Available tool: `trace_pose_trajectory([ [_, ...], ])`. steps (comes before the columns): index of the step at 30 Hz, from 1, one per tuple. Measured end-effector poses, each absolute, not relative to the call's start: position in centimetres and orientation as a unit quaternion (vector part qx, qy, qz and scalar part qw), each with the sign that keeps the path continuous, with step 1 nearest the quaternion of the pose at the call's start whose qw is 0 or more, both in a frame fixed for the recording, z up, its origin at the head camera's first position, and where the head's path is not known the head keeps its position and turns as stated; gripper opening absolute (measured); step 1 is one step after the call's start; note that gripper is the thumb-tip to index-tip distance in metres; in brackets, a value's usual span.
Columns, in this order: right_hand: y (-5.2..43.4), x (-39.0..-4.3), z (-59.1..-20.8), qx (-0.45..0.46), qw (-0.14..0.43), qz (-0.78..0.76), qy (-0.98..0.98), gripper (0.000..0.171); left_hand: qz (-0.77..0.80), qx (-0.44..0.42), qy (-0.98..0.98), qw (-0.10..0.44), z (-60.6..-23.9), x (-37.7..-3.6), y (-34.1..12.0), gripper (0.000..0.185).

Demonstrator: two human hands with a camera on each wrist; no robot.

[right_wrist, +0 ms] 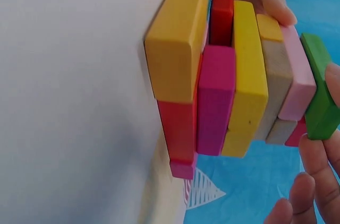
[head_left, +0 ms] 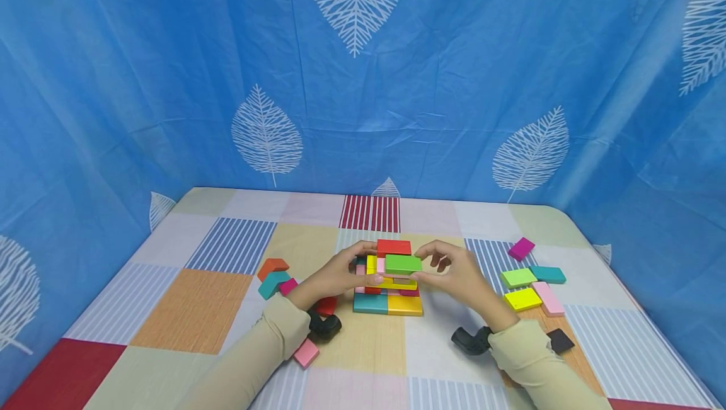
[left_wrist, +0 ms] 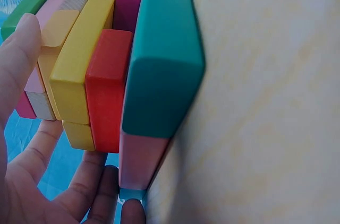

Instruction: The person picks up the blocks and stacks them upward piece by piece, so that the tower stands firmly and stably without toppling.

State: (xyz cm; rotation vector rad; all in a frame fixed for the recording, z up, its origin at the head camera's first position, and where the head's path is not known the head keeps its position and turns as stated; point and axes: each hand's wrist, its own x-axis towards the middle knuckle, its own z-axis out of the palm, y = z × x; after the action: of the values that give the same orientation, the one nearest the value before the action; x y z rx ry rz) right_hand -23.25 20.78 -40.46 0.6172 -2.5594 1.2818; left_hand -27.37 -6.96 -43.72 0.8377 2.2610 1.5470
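Beige sleeves (head_left: 249, 359) foremost; green rectangular block (head_left: 403, 264) pinched by right hand (head_left: 456, 271), apparently for fine control; layered block tower (head_left: 391, 283) clasped by left hand (head_left: 337, 274), presumably against wobble.

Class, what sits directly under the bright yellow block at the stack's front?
A red block and a magenta block show beneath the yellow block; contact faces are covered.

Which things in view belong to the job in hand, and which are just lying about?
Job in hand: block stack, held by the left hand; green block, pinched by the right hand.

Lying about, perhaps spares: left-side loose blocks; right-side loose blocks.
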Motion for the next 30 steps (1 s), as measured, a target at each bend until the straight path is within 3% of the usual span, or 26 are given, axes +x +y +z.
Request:
trace_pose_trajectory([
  [30, 19.7, -23.94, -41.05, 0.234, 0.117, 0.447, -0.855, 0.032, 0.527, 0.285, 0.789, 0.137, -43.6, -27.33, -7.08, 0.071],
])
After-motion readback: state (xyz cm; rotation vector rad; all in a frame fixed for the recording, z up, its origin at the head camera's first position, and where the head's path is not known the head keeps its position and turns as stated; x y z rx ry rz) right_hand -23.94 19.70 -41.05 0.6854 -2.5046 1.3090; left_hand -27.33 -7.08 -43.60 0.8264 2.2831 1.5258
